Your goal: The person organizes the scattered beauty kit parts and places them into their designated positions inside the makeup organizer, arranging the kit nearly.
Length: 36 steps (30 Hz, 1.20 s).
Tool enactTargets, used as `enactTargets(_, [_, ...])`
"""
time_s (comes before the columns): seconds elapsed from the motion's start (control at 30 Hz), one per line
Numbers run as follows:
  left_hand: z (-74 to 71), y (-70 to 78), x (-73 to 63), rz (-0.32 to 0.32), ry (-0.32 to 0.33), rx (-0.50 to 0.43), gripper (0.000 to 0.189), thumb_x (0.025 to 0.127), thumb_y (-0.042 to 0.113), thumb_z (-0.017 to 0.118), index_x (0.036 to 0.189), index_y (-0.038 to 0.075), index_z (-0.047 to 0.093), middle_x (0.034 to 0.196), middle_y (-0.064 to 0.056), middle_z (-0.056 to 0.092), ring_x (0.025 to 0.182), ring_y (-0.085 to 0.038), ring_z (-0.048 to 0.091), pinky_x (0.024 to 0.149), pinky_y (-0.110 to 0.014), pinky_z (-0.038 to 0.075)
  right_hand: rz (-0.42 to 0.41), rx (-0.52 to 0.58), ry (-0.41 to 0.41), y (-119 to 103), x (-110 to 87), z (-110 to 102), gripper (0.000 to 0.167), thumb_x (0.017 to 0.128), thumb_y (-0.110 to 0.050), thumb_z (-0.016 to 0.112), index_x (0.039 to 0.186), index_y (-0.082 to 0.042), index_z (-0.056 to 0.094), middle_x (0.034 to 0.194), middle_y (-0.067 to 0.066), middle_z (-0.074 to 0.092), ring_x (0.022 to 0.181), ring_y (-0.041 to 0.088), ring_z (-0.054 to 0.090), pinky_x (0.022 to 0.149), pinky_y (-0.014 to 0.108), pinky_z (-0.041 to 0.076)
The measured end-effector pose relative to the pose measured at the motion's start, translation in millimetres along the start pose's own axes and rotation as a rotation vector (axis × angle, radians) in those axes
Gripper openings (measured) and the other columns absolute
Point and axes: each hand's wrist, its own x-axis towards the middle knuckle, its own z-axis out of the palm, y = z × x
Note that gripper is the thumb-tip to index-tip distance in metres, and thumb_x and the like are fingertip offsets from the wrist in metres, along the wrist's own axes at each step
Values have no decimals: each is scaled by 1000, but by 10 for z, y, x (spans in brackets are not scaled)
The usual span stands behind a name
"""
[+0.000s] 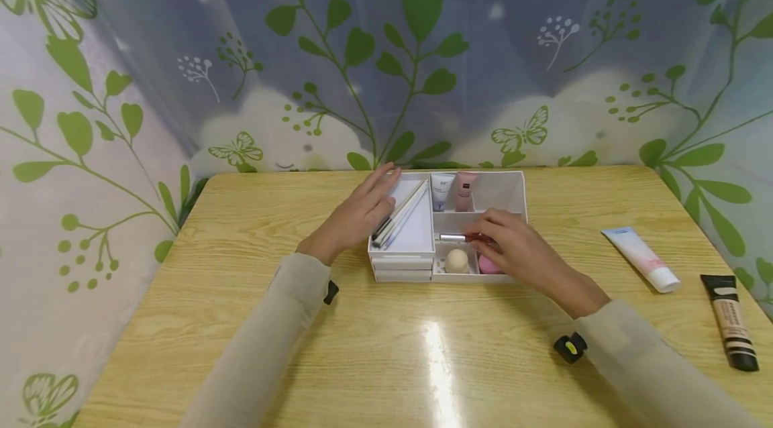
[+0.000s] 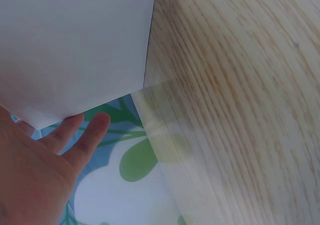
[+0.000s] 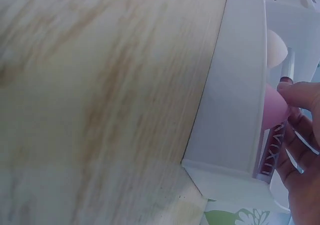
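Observation:
A white compartment organizer (image 1: 401, 257) stands near the back of the table. My left hand (image 1: 361, 217) rests at its left side, fingers extended along the edge; the left wrist view shows those fingers (image 2: 95, 130) by the box's wall. Over the right compartments, my right hand (image 1: 507, 243) pinches a lip gloss tube (image 3: 274, 150) with a silver cap (image 1: 453, 237) and a dark red, lettered body. It lies level across the middle compartment, just behind a cream makeup sponge (image 1: 456, 261) and a pink sponge (image 1: 488, 265). Several makeup brushes (image 1: 403, 215) lie slantwise in the left tray.
Two small tubes, one white (image 1: 441, 192) and one pink (image 1: 465, 192), stand in the back compartment. Right of the organizer lie a white-and-blue tube (image 1: 641, 259) and a beige tube with black ends (image 1: 731, 321). A leaf-patterned curtain (image 1: 386, 66) hangs behind the wooden table (image 1: 290, 354).

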Motion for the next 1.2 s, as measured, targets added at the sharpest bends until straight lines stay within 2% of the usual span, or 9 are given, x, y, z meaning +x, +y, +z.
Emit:
enactTargets(0.37, [8, -21, 8, 0, -2, 12, 63, 118, 43, 30, 177, 31, 14, 185, 9, 1, 171, -30, 8, 136, -64, 15, 2, -21, -45, 2, 13, 16, 22, 92, 3, 84, 111, -8, 80, 108, 3, 75, 98, 21, 70, 84, 43, 62])
enactTargets(0.63, [7, -18, -3, 3, 7, 9, 63, 117, 42, 31, 177, 27, 16, 185, 8, 3, 171, -31, 9, 136, -64, 15, 84, -28, -98, -14, 13, 5, 18, 96, -2, 81, 113, -9, 80, 111, 3, 74, 100, 22, 70, 87, 45, 62])
enactTargets(1.0, [6, -25, 0, 4, 7, 4, 63, 118, 42, 31, 177, 29, 15, 185, 8, 3, 171, -30, 9, 136, -63, 16, 109, -46, -116, -20, 27, 11, 17, 97, -3, 80, 113, -8, 80, 110, 5, 74, 99, 23, 70, 88, 46, 62])
enactTargets(1.2, [5, -23, 5, 10, 10, 4, 63, 117, 43, 31, 177, 31, 15, 185, 10, 3, 171, -30, 9, 136, -63, 15, 106, -68, -100, -19, 13, 3, 20, 96, -3, 81, 115, -7, 80, 111, 7, 74, 96, 23, 68, 82, 43, 61])
